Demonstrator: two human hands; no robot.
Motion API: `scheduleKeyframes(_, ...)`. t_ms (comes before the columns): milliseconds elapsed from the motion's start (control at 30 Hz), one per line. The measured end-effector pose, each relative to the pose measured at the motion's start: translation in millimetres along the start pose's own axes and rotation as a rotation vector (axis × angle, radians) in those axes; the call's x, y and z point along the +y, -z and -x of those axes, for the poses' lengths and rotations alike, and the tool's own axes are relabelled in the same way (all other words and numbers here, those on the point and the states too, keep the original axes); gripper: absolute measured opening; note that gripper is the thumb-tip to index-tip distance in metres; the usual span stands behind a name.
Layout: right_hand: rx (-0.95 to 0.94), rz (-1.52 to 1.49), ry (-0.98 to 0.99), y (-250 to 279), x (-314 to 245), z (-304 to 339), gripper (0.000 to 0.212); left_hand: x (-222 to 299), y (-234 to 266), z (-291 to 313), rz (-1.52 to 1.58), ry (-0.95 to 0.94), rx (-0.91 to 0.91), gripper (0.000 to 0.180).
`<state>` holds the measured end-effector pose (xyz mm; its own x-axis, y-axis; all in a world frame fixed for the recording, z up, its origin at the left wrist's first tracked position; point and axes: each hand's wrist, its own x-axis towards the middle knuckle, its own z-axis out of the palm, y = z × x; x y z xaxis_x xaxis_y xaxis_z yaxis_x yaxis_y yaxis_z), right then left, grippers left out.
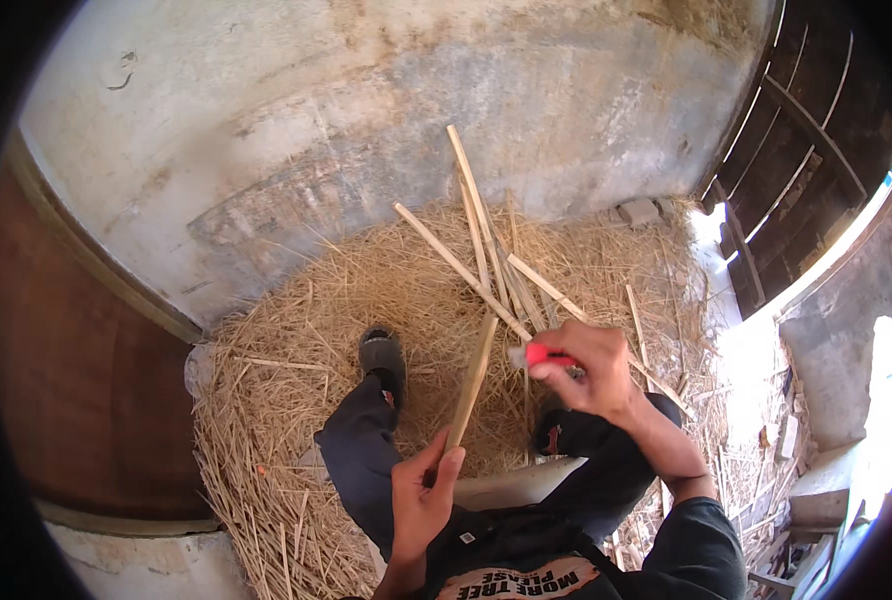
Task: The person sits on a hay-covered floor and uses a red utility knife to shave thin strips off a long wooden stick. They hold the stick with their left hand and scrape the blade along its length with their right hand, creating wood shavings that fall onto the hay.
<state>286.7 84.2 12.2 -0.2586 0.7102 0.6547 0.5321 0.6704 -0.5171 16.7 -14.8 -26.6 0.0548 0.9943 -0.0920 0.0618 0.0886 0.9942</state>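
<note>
My left hand is closed around the lower end of a pale wooden strip, which slants up and away from me. In my right hand there is a small red-handled tool with a greyish tip. Blur hides what kind of tool it is. Its tip sits just to the right of the strip's upper part, seemingly apart from it. Beyond both hands, several long wooden strips lie crossed in a loose pile, some leaning towards the wall.
Straw and shavings cover the floor around my feet. A stained plaster wall rises behind the pile. To the left is a brown panel; on the right, a dark slatted wooden door and bright rubble. Between my legs shows a pale curved edge.
</note>
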Motion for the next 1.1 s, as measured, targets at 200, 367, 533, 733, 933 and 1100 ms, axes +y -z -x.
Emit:
scheduleKeyframes(200,-0.086,0.107,0.09,-8.4,-16.7,-0.9,0.033,6.8,-6.8,0.6,-0.063,-0.066,0.06,0.039)
scheduleKeyframes(367,-0.069,0.109,0.095,-9.6,-15.5,0.1,0.034,9.7,-10.4,-1.4,-0.149,-0.166,0.091,0.038)
scheduleKeyframes(533,-0.044,0.139,0.104,-9.6,-15.6,0.1,0.032,10.5,-13.0,-0.8,-0.151,-0.182,0.111,0.039)
scheduleKeyframes(733,-0.013,0.19,0.11,-11.6,-16.5,-0.8,0.032,5.6,-12.4,2.0,-0.151,-0.132,0.105,0.038)
scheduleKeyframes(933,-0.025,0.213,0.113,-11.4,-15.1,0.8,0.031,-4.8,-11.7,3.1,-0.116,-0.098,0.115,0.04)
scheduleKeyframes(1100,0.331,0.32,-0.432,40.9,58.9,-28.5,0.026,-15.8,-10.2,41.5,-0.119,-0.061,-0.093,0.041)
